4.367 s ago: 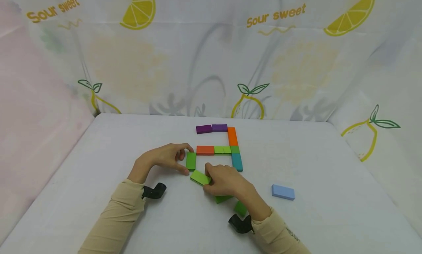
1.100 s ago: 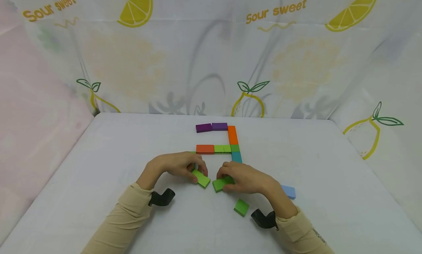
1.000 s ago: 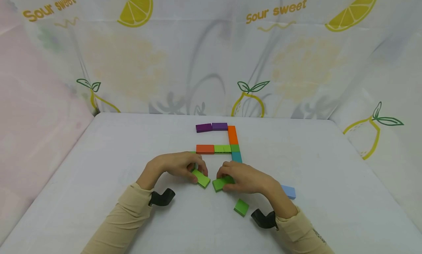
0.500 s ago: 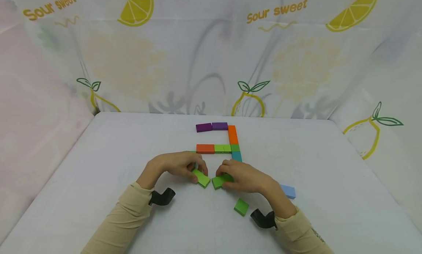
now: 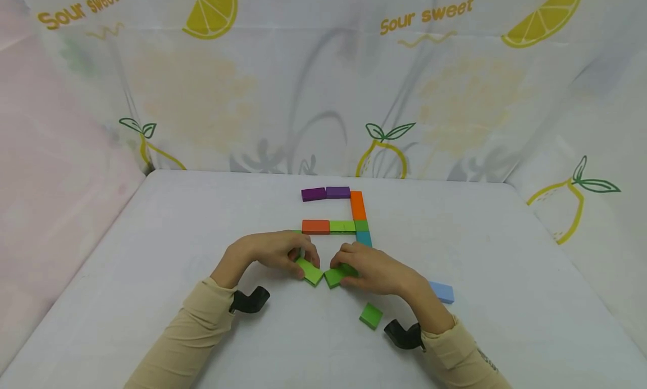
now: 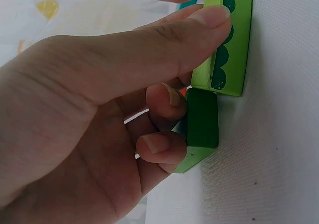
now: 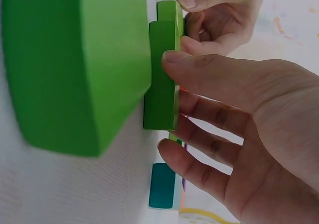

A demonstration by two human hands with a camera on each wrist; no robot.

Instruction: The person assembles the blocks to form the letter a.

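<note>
In the head view my left hand [image 5: 273, 251] pinches a light green block [image 5: 312, 275], its thumb on the near side. The left wrist view shows dark scallops along that block's side, and two curled fingertips against a darker green block [image 6: 203, 117] behind it. My right hand [image 5: 376, 271] holds a green block [image 5: 334, 277] between thumb and fingers. The two held blocks lie on the white table at opposing slants, their near corners meeting in a shallow V. A short green block [image 5: 371, 316] lies loose below the right hand; it looms large in the right wrist view.
Beyond the hands lie a red block [image 5: 315, 227], a light green one [image 5: 342, 227], a small green one [image 5: 361, 225] and a teal block [image 5: 363, 238]. An orange block [image 5: 358, 205] leads up to two purple blocks [image 5: 338, 192]. A blue block [image 5: 442, 292] sits partly behind the right wrist.
Earlier the right hand held the light green block; now the left hand has it. The right hand has taken the green block and slid it slightly left and away, up to the light green block's corner.
</note>
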